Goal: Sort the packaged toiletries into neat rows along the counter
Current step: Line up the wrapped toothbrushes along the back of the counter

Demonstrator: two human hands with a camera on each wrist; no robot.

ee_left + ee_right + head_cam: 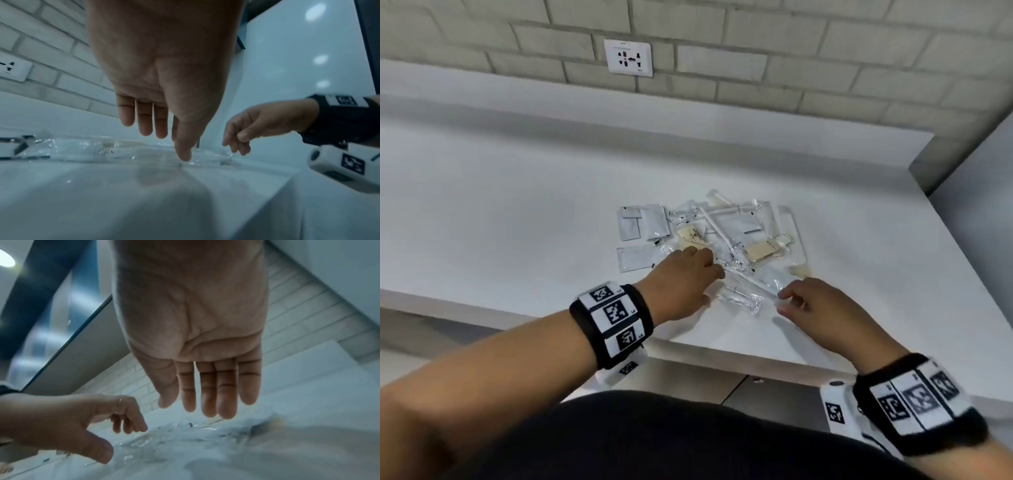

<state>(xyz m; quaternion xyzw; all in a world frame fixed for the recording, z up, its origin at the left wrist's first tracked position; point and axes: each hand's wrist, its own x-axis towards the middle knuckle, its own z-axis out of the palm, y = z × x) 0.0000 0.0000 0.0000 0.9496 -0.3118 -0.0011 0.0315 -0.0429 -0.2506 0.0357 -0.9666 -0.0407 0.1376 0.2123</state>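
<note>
A loose pile of packaged toiletries [717,233] lies on the white counter [517,212]: clear-wrapped toothbrushes, grey sachets at its left, beige items in clear bags. My left hand [685,277] hovers over the pile's near left edge with straight fingers; its thumb [184,146] points down at a clear wrapper [205,158]. My right hand [808,301] hangs over the pile's near right edge, fingers [209,391] straight and holding nothing. A clear-wrapped item [739,298] lies between the two hands.
A brick wall with a white socket [628,57] runs behind the counter. The counter's front edge [722,349] is just behind the hands, and a grey panel [969,164] stands at the right end. White counter stretches to the left of the pile.
</note>
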